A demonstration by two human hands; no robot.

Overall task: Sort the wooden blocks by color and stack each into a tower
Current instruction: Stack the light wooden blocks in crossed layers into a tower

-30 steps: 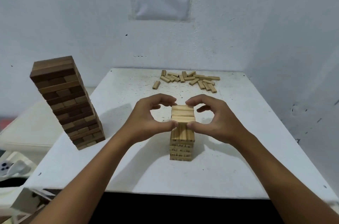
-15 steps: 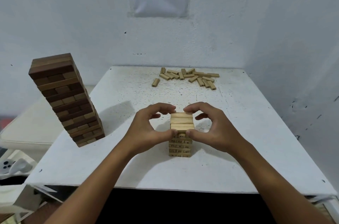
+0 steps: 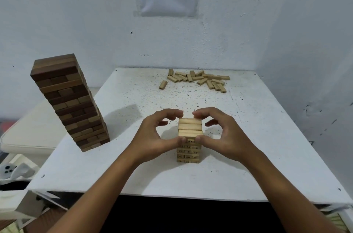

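Nearest, the pale tower (image 3: 189,143) is framed by both hands on the white table (image 3: 248,156). The top layer is pinched from either side: the left hand (image 3: 152,137) has its thumb at the front left corner and its fingers curled over the back edge, and the right hand (image 3: 227,137) is mirrored. How hard the layer is squeezed cannot be told. If the sides are pressed unevenly, the top blocks could be skewed or the whole short stack toppled. Further left, the dark tower (image 3: 69,101) is seen leaning, perhaps only through lens distortion; it could be knocked over by a jolted table. At the far edge, loose pale blocks (image 3: 198,80) are left unstacked.
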